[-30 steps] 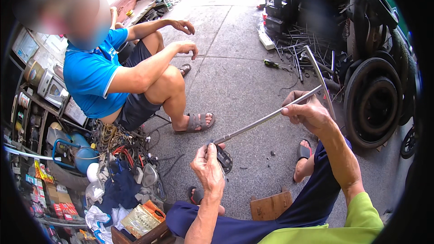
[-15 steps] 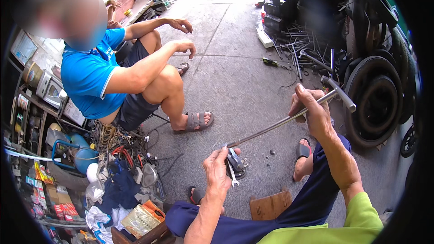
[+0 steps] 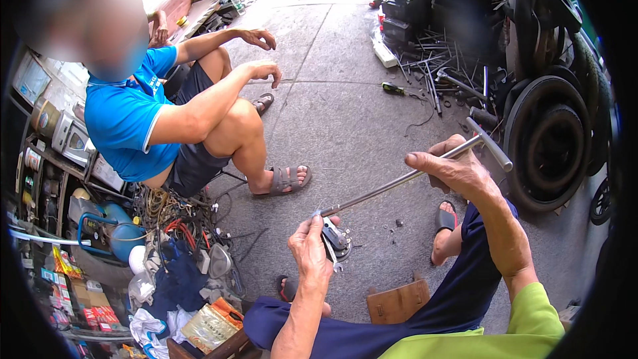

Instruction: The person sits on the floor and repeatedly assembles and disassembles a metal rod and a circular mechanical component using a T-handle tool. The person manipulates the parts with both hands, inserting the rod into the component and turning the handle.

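A long steel T-handle wrench (image 3: pixel 392 186) slants across in front of me, its crossbar at the upper right. My left hand (image 3: pixel 310 250) is closed round its lower end, thumb on top. Just beside those fingers are a silver open-end spanner (image 3: pixel 334 262) and a dark metal part with a round base (image 3: pixel 340 242). Whether the left hand also grips these, I cannot tell. Near the crossbar, my right hand (image 3: pixel 458 171) holds the shaft loosely, its thumb stretched out to the left and its other fingers partly hidden.
A person in a blue shirt (image 3: pixel 123 126) sits at the left. Loose metal rods (image 3: pixel 442 70) and wheels (image 3: pixel 548 143) lie at the right. A low wooden stool (image 3: pixel 399 301) stands near my legs; cables and cloths (image 3: pixel 176 279) are heaped at the left. A green-handled screwdriver (image 3: pixel 393 88) lies on the concrete.
Both hands and the T-handle wrench have shifted slightly left. My right hand has turned, and its thumb, upright before, now points left. The crossbar's angle has changed.
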A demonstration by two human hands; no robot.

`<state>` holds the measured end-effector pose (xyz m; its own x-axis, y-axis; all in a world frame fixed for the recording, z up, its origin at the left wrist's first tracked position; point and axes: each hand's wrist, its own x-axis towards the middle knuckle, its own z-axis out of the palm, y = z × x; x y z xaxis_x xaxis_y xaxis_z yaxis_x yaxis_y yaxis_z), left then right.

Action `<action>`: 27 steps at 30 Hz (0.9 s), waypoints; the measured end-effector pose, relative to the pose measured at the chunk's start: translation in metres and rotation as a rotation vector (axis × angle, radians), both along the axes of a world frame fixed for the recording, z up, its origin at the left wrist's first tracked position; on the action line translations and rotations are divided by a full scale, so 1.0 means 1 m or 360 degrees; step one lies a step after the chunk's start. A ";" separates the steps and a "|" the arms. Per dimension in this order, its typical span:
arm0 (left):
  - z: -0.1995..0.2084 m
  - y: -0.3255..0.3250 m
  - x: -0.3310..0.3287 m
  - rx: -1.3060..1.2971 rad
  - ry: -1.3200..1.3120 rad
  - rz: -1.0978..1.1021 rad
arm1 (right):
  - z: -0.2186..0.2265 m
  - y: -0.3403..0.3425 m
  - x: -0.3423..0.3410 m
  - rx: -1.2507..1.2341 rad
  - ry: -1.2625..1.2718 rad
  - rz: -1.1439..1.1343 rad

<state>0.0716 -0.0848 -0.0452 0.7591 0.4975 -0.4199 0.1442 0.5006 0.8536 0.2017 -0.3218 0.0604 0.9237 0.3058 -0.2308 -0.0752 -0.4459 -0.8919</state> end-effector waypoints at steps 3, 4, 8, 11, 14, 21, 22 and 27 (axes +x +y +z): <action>-0.002 -0.002 -0.001 0.0007 0.0006 -0.0043 | -0.010 0.000 -0.001 0.0202 -0.0069 -0.0087; -0.003 -0.004 0.000 -0.0002 0.0005 -0.0067 | -0.013 0.000 0.000 0.0271 -0.0111 -0.0143; -0.003 -0.013 0.001 -0.0166 0.0080 -0.0133 | -0.018 0.001 0.004 0.0292 -0.0232 -0.0155; -0.003 -0.018 0.002 -0.0248 0.0152 -0.0137 | -0.026 0.003 0.008 0.0082 -0.0379 -0.0205; -0.013 -0.016 0.000 -0.0270 0.0125 -0.0166 | -0.027 0.006 0.009 0.0280 -0.0468 -0.0066; -0.024 -0.008 -0.006 -0.0366 0.0059 -0.0191 | -0.027 0.013 0.008 0.0781 -0.0334 0.0095; -0.021 -0.004 -0.005 -0.0358 0.0033 -0.0195 | -0.026 0.013 0.009 0.0835 -0.0324 0.0114; -0.007 -0.004 -0.010 -0.0296 -0.0016 -0.0261 | -0.021 0.011 0.005 0.1013 -0.0338 0.0013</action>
<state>0.0616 -0.0891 -0.0521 0.8277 0.2822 -0.4850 0.2285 0.6200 0.7506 0.2066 -0.3105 0.0393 0.9263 0.3292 0.1833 0.1321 0.1720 -0.9762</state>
